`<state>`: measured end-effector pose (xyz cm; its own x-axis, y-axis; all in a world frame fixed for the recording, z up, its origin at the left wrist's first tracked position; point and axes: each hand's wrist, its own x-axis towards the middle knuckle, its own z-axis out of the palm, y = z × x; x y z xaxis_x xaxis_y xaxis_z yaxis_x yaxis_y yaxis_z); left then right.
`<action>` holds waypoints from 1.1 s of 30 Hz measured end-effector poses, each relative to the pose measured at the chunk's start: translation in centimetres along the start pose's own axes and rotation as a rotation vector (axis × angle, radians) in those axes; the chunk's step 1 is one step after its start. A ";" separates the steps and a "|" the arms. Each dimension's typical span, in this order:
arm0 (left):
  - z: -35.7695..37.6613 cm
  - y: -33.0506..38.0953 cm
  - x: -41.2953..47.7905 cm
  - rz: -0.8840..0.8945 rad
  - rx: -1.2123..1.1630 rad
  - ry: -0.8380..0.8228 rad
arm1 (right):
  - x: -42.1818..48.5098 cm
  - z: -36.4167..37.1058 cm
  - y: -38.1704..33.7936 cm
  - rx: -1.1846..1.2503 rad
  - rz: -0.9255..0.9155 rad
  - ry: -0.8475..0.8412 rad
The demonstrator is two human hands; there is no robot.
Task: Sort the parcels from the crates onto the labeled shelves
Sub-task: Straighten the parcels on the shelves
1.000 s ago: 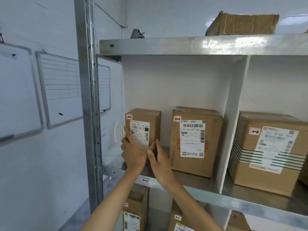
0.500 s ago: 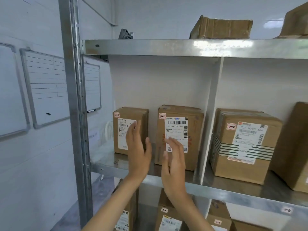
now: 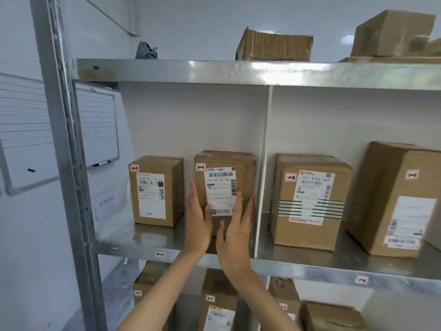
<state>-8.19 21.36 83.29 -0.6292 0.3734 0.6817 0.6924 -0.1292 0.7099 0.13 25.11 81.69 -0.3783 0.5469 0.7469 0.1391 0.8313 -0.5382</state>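
Note:
Two brown parcels tagged 1-1 stand upright in the left bay of the steel shelf (image 3: pixel 133 247). The smaller parcel (image 3: pixel 156 191) is at the left. The taller parcel (image 3: pixel 224 161) stands against the white divider (image 3: pixel 263 163). My left hand (image 3: pixel 198 222) is flat by this taller parcel's left front edge, fingers straight. My right hand (image 3: pixel 236 231) is held flat before its front right part, fingers spread, covering its lower half. Neither hand grips anything. A 1-1 tag (image 3: pixel 159 254) marks the shelf edge.
The right bay, tagged 1-2, holds a taped parcel (image 3: pixel 310 201) and a larger box (image 3: pixel 393 199). More boxes sit on the top shelf (image 3: pixel 274 45) and on the shelf below (image 3: pixel 218 306). A steel upright (image 3: pixel 69 163) stands at the left, with whiteboards (image 3: pixel 97 125) on the wall.
Both hands left the small left parcel and moved right to the taller 1-1 parcel. My view shifted right, bringing more of the 1-2 bay into sight.

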 end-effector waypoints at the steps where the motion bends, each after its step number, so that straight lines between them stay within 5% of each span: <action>1: 0.0 0.0 0.0 0.005 -0.006 0.005 | -0.1 -0.1 -0.1 -0.008 0.000 -0.009; 9: 0.1 4.4 -2.2 0.011 -0.042 0.318 | -2.5 -4.5 -2.0 0.149 -0.230 -0.131; 12: 1.0 9.2 -3.8 0.135 -0.085 0.357 | -2.9 -8.8 -1.9 0.194 -0.290 -0.132; 16: 4.8 15.3 -6.3 0.290 -0.036 0.339 | -3.3 -15.7 -0.3 0.235 -0.282 -0.086; 26: 15.0 20.6 -11.1 0.219 -0.069 0.192 | -2.2 -27.1 8.8 0.152 -0.122 0.071; 33: 16.1 17.3 -9.5 0.056 0.046 0.100 | -1.0 -27.4 12.3 0.161 0.071 -0.159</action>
<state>15.44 30.37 86.25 -0.6195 0.2729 0.7360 0.7416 -0.1040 0.6628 27.25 37.49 85.01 -0.5142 0.5700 0.6408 0.0276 0.7578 -0.6519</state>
